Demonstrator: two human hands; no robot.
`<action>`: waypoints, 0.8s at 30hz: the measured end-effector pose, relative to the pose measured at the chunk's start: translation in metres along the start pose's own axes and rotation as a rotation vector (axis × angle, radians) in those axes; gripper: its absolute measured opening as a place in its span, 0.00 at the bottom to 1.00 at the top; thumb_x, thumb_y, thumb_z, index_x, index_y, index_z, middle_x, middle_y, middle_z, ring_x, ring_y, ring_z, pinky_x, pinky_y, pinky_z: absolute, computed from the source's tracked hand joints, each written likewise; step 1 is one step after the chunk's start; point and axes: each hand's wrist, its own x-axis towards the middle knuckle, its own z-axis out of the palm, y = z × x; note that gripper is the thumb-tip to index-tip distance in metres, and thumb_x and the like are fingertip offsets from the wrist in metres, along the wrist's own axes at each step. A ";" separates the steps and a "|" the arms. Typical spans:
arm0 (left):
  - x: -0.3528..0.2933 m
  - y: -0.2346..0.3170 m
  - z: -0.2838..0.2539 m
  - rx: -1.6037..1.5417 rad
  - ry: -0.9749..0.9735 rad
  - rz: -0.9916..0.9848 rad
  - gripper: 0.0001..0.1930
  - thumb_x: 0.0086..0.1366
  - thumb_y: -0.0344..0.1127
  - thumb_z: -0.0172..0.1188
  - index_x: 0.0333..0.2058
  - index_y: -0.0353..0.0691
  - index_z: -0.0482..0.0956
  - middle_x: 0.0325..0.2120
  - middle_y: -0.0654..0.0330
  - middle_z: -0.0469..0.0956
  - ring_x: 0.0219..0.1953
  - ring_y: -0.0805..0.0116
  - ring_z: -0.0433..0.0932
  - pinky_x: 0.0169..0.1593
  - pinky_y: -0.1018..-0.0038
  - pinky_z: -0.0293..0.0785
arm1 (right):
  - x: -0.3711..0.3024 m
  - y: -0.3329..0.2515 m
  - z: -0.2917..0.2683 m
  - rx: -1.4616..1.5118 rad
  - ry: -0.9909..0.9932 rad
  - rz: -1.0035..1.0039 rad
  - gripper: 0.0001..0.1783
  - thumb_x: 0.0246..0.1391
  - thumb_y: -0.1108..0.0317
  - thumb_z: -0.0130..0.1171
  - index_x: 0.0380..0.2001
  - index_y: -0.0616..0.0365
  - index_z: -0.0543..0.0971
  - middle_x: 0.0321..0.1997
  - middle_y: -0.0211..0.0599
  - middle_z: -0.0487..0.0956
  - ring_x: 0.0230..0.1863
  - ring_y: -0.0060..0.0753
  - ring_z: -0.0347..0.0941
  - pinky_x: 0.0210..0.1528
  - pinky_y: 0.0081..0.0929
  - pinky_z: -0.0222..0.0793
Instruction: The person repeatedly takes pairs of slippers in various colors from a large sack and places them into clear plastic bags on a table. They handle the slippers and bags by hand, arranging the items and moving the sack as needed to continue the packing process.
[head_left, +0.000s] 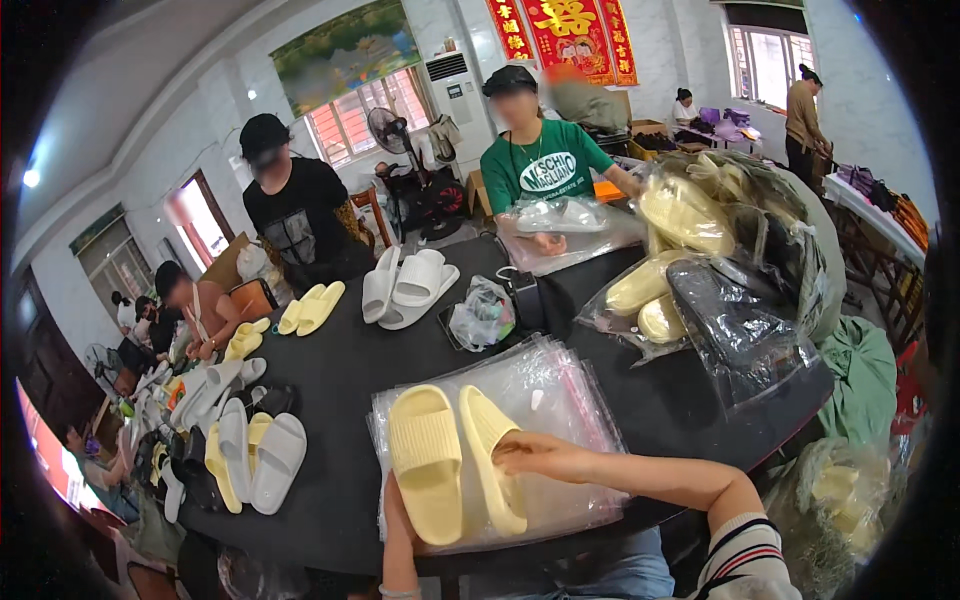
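Note:
Two pale yellow slide slippers are in front of me, over a stack of clear plastic bags (560, 420) on the black table. The left slipper (428, 465) faces me sole-bed up, with its ribbed strap at the far end. My left hand (394, 492) is at its left edge and underneath, its fingers mostly hidden behind the slipper. The right slipper (488, 440) is turned on its side, close beside the other. My right hand (535, 456) grips it, the fingers reaching in at the strap.
Grey slippers (412, 285) and more pairs (262, 455) stand to the left. A clear bundle of plastic (482, 315) lies beyond the bag stack. Bagged slippers (690, 215) pile up at the right. Across the table, a person in green (545, 165) handles a bagged pair; another in black (300, 215) stands nearby.

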 end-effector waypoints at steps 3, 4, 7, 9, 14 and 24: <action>0.017 -0.021 -0.056 0.624 0.095 0.336 0.23 0.70 0.38 0.50 0.59 0.31 0.64 0.53 0.50 0.72 0.54 0.62 0.73 0.56 0.70 0.69 | -0.007 0.010 -0.010 -0.363 0.005 -0.196 0.22 0.58 0.67 0.58 0.55 0.59 0.69 0.49 0.35 0.74 0.52 0.31 0.71 0.53 0.25 0.67; 0.007 -0.012 -0.022 0.691 0.057 0.357 0.23 0.70 0.38 0.50 0.59 0.30 0.64 0.54 0.50 0.71 0.54 0.62 0.72 0.57 0.70 0.68 | -0.016 0.019 -0.020 -0.474 0.059 -0.242 0.24 0.57 0.66 0.59 0.55 0.58 0.70 0.51 0.36 0.73 0.52 0.32 0.71 0.53 0.26 0.67; 0.004 -0.007 -0.023 0.654 0.082 0.420 0.20 0.69 0.32 0.51 0.57 0.30 0.66 0.54 0.50 0.71 0.54 0.63 0.72 0.57 0.70 0.68 | -0.017 0.026 -0.032 -0.724 -0.068 -0.210 0.21 0.55 0.64 0.60 0.52 0.56 0.74 0.53 0.41 0.74 0.52 0.38 0.71 0.51 0.32 0.69; 0.008 -0.004 -0.040 0.688 0.120 0.487 0.18 0.68 0.28 0.51 0.56 0.30 0.68 0.52 0.52 0.73 0.53 0.65 0.73 0.56 0.71 0.70 | -0.014 0.024 -0.028 -0.823 -0.073 -0.338 0.21 0.54 0.63 0.61 0.50 0.56 0.75 0.53 0.44 0.73 0.53 0.42 0.71 0.52 0.34 0.68; -0.040 0.029 0.011 1.285 0.198 0.840 0.16 0.61 0.23 0.55 0.49 0.32 0.73 0.45 0.51 0.76 0.47 0.62 0.75 0.53 0.69 0.70 | -0.020 0.034 -0.027 -0.940 -0.010 -0.484 0.23 0.52 0.59 0.62 0.50 0.56 0.76 0.52 0.45 0.74 0.52 0.46 0.71 0.53 0.37 0.68; -0.024 0.010 0.055 1.703 -0.250 0.543 0.28 0.60 0.35 0.59 0.58 0.36 0.66 0.56 0.35 0.64 0.58 0.37 0.63 0.61 0.54 0.60 | -0.023 0.021 -0.023 -0.862 -0.039 -0.400 0.20 0.54 0.62 0.59 0.50 0.57 0.76 0.48 0.43 0.76 0.48 0.45 0.73 0.51 0.36 0.69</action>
